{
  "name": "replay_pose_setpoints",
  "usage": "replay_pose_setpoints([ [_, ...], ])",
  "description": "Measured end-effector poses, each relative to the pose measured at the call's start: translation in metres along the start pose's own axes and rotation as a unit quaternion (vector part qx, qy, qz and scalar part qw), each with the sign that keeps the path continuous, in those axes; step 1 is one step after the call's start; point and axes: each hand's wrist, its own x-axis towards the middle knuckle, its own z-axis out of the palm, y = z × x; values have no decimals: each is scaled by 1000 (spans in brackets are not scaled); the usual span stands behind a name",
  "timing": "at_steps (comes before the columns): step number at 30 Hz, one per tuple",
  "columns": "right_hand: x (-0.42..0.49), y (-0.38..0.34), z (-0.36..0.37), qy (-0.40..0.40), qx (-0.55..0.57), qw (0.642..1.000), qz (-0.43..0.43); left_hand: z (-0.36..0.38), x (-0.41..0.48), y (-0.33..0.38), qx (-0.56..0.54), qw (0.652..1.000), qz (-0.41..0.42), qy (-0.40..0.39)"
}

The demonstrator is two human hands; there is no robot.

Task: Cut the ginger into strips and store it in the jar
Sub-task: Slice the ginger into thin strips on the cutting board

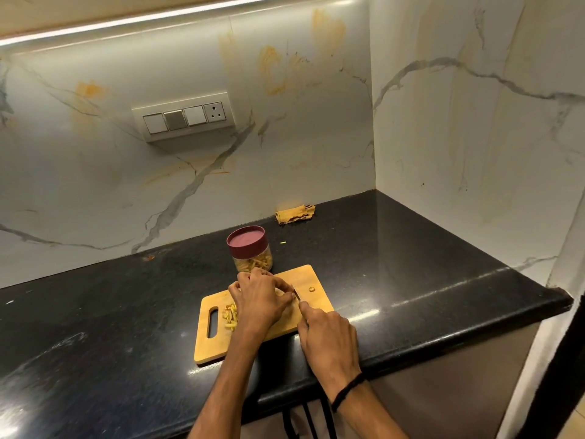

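A wooden cutting board [316,282] lies on the black counter. My left hand [259,297] curls over a piece of ginger [280,291] on the board, which is mostly hidden under the fingers. My right hand [326,334] grips a knife [297,294], its blade standing right beside my left fingertips. A small pile of cut ginger strips [229,315] lies on the board to the left of my left hand. Behind the board stands a clear jar [253,263] with a maroon lid [245,242] on it and ginger strips inside.
A small ginger scrap [311,289] lies on the board's right part. A folded yellow cloth [294,213] sits at the back by the marble wall. The counter's rounded front edge [443,337] runs close below the board. A switch panel [183,117] is on the wall.
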Motion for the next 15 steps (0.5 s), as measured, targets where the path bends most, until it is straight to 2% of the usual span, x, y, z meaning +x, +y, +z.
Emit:
replay_pose_setpoints([
  [5, -18, 2, -2, -34, -31, 999, 2, -3, 2, 3, 1, 1000, -10, -14],
  [8, -26, 11, -12, -40, -12, 999, 6, -1, 0, 0, -21, 1000, -18, -9],
  [15, -11, 3, -22, 9, 57, 998, 18, 2, -5, 1, -41, 999, -31, 11],
])
